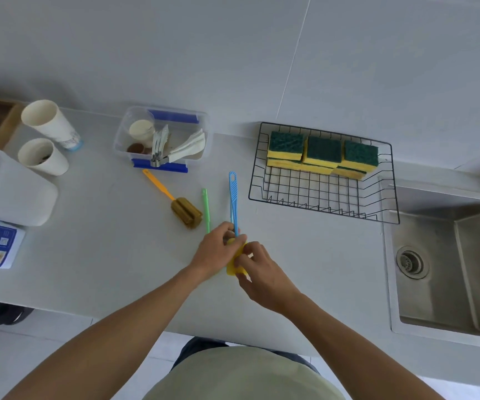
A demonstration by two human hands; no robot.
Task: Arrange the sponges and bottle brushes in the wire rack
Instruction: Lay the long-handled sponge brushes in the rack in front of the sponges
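A black wire rack (313, 197) stands on the counter at the right, with several green-and-yellow sponges (323, 153) stacked along its back. In the middle of the counter, my left hand (215, 251) and my right hand (257, 269) both grip the yellow sponge head (236, 264) of a blue-handled bottle brush (233, 194). A green-handled brush (205, 209) lies just left of it, its head hidden under my left hand. An orange-handled brush with a brown sponge head (185, 212) lies further left on the counter.
A clear plastic box (162, 138) with blue clips holds small items behind the brushes. Two paper cups (47, 122) and a white container (10, 186) stand at the left. A steel sink (449, 269) lies right of the rack.
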